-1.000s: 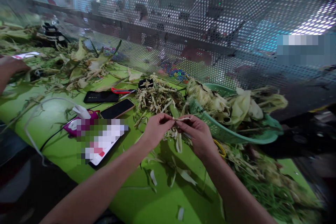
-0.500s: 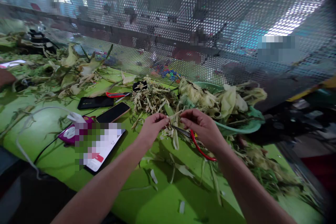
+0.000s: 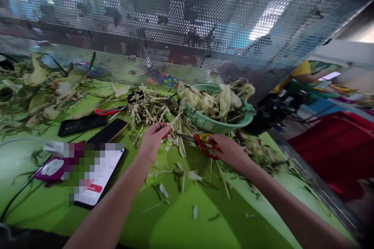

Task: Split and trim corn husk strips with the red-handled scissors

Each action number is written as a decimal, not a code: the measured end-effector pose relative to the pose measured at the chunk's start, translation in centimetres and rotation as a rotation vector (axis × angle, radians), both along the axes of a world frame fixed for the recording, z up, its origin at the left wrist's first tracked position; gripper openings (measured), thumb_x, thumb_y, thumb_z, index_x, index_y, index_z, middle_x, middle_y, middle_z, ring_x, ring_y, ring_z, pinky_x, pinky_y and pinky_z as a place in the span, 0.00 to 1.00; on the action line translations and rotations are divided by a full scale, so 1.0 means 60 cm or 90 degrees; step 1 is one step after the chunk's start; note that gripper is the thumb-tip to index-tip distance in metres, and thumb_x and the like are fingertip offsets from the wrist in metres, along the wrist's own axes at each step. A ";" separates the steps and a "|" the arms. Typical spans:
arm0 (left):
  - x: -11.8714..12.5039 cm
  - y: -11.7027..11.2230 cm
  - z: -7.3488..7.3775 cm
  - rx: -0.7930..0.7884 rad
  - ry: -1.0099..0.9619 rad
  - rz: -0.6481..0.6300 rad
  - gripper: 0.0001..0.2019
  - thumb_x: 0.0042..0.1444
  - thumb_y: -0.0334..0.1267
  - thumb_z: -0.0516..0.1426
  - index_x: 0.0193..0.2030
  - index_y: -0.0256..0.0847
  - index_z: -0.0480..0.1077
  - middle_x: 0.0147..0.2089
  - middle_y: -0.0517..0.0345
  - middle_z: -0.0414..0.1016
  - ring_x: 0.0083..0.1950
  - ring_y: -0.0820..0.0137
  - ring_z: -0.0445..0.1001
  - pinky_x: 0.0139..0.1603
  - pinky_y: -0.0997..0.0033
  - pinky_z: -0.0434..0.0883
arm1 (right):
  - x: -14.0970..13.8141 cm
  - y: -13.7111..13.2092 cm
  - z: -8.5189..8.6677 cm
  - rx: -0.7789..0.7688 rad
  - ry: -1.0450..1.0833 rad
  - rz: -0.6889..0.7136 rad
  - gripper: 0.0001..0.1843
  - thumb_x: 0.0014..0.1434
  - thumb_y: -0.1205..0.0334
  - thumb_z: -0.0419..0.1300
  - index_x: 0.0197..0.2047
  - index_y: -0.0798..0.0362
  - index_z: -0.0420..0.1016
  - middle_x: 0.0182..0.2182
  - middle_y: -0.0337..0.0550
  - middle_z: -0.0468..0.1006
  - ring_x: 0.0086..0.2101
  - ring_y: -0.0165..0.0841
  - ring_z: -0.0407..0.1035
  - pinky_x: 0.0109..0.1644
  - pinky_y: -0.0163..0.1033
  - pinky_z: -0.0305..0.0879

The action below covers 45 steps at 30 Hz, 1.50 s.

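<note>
My left hand (image 3: 154, 136) is closed in a pinch on a thin strip of corn husk, beside a heap of cut husk pieces (image 3: 149, 114). My right hand (image 3: 226, 149) is closed round the red-and-yellow handles of a pair of scissors (image 3: 201, 143). Their dark blades point left toward my left fingertips. Just below the blades a pale husk strip (image 3: 182, 148) hangs down. Behind my right hand stands a green plastic basket (image 3: 204, 122) piled with dry corn husks (image 3: 198, 99).
Two dark phones (image 3: 83, 124) (image 3: 111, 130) and a lit tablet-like screen (image 3: 96, 186) lie left, near a purple tissue pack (image 3: 49, 169). Another red-handled cutter (image 3: 109, 111) lies behind them. A perforated metal panel (image 3: 163, 50) closes the back. Husks (image 3: 43, 85) cover the far left.
The view has swung to the right. My right hand has drawn away from my left hand and dropped onto the scissors' handles. My left hand keeps its pinch.
</note>
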State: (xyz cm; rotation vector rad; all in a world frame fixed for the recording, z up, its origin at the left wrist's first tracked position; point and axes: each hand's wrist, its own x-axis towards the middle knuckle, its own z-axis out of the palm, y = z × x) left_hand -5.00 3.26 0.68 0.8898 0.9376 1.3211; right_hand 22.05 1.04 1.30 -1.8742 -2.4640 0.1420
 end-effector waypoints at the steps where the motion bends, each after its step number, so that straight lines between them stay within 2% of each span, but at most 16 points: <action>1: -0.001 0.001 -0.001 -0.004 -0.001 0.002 0.09 0.43 0.42 0.64 0.28 0.37 0.74 0.27 0.59 0.72 0.28 0.77 0.66 0.32 0.76 0.62 | -0.004 0.002 -0.001 0.007 0.002 -0.008 0.17 0.48 0.72 0.53 0.42 0.52 0.68 0.39 0.46 0.75 0.40 0.37 0.68 0.41 0.37 0.59; 6: -0.005 0.003 0.000 -0.011 -0.014 0.007 0.11 0.42 0.43 0.64 0.29 0.37 0.74 0.26 0.60 0.71 0.27 0.77 0.65 0.32 0.76 0.63 | -0.013 0.010 0.011 0.043 0.027 -0.033 0.25 0.44 0.72 0.54 0.48 0.52 0.66 0.41 0.46 0.75 0.35 0.38 0.69 0.35 0.36 0.58; 8: -0.007 0.003 0.002 -0.004 -0.029 -0.002 0.11 0.42 0.43 0.64 0.28 0.37 0.73 0.26 0.61 0.71 0.27 0.78 0.65 0.31 0.77 0.62 | -0.005 0.007 0.018 0.058 0.075 -0.030 0.28 0.45 0.71 0.54 0.52 0.52 0.66 0.43 0.47 0.75 0.36 0.38 0.69 0.37 0.37 0.60; 10: -0.007 0.001 0.006 0.002 -0.050 -0.004 0.10 0.43 0.42 0.64 0.29 0.37 0.73 0.27 0.60 0.71 0.27 0.78 0.65 0.32 0.77 0.63 | 0.006 0.002 0.022 0.048 0.162 -0.002 0.31 0.48 0.69 0.53 0.58 0.49 0.64 0.49 0.47 0.73 0.40 0.39 0.70 0.42 0.39 0.62; 13: -0.007 -0.001 0.010 -0.004 -0.066 -0.003 0.10 0.43 0.41 0.64 0.30 0.36 0.74 0.26 0.60 0.71 0.27 0.78 0.66 0.31 0.77 0.63 | 0.017 -0.008 0.022 0.008 0.305 0.015 0.28 0.51 0.64 0.55 0.57 0.47 0.68 0.50 0.47 0.74 0.46 0.44 0.69 0.49 0.45 0.63; 16: -0.006 -0.003 0.012 -0.017 -0.071 -0.007 0.11 0.42 0.41 0.64 0.29 0.36 0.73 0.26 0.60 0.71 0.27 0.78 0.65 0.32 0.76 0.63 | 0.012 -0.021 0.019 -0.074 0.460 -0.026 0.25 0.53 0.58 0.57 0.55 0.48 0.72 0.44 0.47 0.79 0.43 0.46 0.72 0.46 0.46 0.67; 18: -0.006 -0.004 0.012 -0.017 -0.072 -0.012 0.11 0.42 0.42 0.65 0.30 0.37 0.73 0.27 0.60 0.71 0.27 0.78 0.65 0.32 0.76 0.63 | 0.004 -0.028 0.020 -0.138 0.526 -0.048 0.27 0.55 0.54 0.57 0.58 0.47 0.68 0.46 0.47 0.78 0.43 0.46 0.72 0.47 0.46 0.69; 22: -0.006 -0.005 0.011 -0.010 -0.074 -0.018 0.11 0.43 0.42 0.64 0.30 0.37 0.74 0.27 0.60 0.71 0.28 0.79 0.65 0.32 0.77 0.63 | -0.012 -0.038 0.029 -0.187 0.518 -0.025 0.33 0.55 0.48 0.59 0.63 0.45 0.61 0.60 0.45 0.66 0.56 0.48 0.62 0.57 0.49 0.62; 25: -0.004 -0.005 0.011 -0.014 -0.065 -0.011 0.10 0.43 0.41 0.64 0.30 0.37 0.74 0.28 0.60 0.71 0.28 0.79 0.65 0.31 0.78 0.63 | -0.027 -0.046 0.037 -0.212 0.516 0.018 0.37 0.53 0.46 0.60 0.64 0.45 0.59 0.62 0.46 0.62 0.60 0.50 0.56 0.60 0.51 0.56; 29: -0.002 -0.004 0.012 -0.008 -0.063 -0.009 0.09 0.44 0.40 0.64 0.29 0.37 0.73 0.27 0.61 0.71 0.28 0.79 0.65 0.31 0.78 0.63 | -0.057 -0.050 0.048 -0.197 0.566 0.021 0.36 0.53 0.44 0.59 0.62 0.47 0.61 0.56 0.49 0.69 0.57 0.50 0.60 0.58 0.52 0.59; 33: 0.004 -0.006 0.013 0.004 -0.032 -0.004 0.09 0.44 0.40 0.64 0.29 0.37 0.73 0.27 0.61 0.71 0.28 0.78 0.66 0.32 0.78 0.63 | -0.076 -0.041 0.051 -0.241 0.531 0.064 0.30 0.57 0.46 0.56 0.60 0.48 0.63 0.48 0.47 0.72 0.51 0.45 0.64 0.56 0.50 0.61; 41: 0.020 -0.011 0.006 0.005 0.039 -0.024 0.09 0.44 0.40 0.62 0.29 0.37 0.72 0.27 0.62 0.70 0.28 0.77 0.65 0.32 0.76 0.62 | -0.093 -0.041 0.048 -0.233 0.544 0.082 0.27 0.57 0.46 0.57 0.56 0.48 0.69 0.50 0.48 0.73 0.49 0.45 0.67 0.54 0.50 0.62; 45: 0.022 -0.012 0.003 0.005 0.066 -0.026 0.09 0.45 0.40 0.62 0.29 0.37 0.72 0.27 0.61 0.71 0.29 0.76 0.65 0.33 0.76 0.62 | -0.096 -0.045 0.051 -0.237 0.559 0.087 0.26 0.57 0.47 0.57 0.57 0.48 0.69 0.51 0.48 0.73 0.50 0.46 0.66 0.55 0.50 0.62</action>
